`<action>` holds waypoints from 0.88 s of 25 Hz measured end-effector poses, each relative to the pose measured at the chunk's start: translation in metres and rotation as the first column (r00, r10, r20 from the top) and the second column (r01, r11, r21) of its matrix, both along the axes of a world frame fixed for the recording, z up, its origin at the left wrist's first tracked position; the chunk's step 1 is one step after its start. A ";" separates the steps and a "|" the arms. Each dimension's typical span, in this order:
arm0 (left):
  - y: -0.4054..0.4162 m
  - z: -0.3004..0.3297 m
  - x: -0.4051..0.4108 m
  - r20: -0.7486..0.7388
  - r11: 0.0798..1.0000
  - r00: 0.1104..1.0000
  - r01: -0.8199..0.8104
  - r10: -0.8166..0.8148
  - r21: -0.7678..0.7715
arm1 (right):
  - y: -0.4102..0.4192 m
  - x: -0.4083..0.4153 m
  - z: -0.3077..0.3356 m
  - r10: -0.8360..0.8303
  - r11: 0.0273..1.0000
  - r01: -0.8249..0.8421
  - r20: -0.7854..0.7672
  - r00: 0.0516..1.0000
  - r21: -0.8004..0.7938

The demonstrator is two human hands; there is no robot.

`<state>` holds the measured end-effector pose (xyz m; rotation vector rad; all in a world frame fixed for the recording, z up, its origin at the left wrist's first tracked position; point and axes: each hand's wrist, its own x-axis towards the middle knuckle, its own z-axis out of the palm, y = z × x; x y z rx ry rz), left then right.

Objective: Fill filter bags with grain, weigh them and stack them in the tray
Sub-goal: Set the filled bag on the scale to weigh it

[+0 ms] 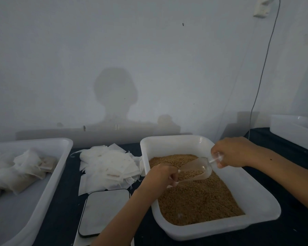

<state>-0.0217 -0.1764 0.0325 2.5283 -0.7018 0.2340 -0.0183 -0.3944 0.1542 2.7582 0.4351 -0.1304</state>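
A white tub (256, 189) at the right holds brown grain (199, 201). Over the grain my right hand (233, 151) grips the handle of a clear plastic scoop (196, 172) that carries some grain, its mouth tilted down to the left. My left hand (160, 176) is curled at the scoop's mouth and pinches something pale, probably a filter bag, mostly hidden by the fingers. A heap of empty white filter bags (108, 166) lies left of the tub. In front of it sits a flat scale (105, 210). The white tray (48, 178) at the left holds several filled bags (20, 173).
Everything stands on a dark table (64, 201) against a pale wall. Another white container (295, 128) sits at the far right on a dark surface. A cable (261, 73) hangs down the wall from a socket at the top right.
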 end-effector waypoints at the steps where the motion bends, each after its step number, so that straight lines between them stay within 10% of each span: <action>1: 0.000 0.000 0.000 0.001 1.000 1.000 0.001 -0.001 0.001 | 0.003 0.000 0.002 0.007 1.000 -0.007 0.016 1.000 -0.016; 12: 0.001 -0.008 0.003 0.017 0.999 0.999 -0.046 0.046 -0.003 | 0.009 -0.001 0.008 0.032 0.997 -0.025 0.095 0.995 -0.067; 22: 0.001 -0.021 0.006 0.145 0.945 0.939 -0.293 0.313 -0.147 | -0.012 0.004 -0.057 -0.129 0.990 0.136 -0.136 0.982 0.038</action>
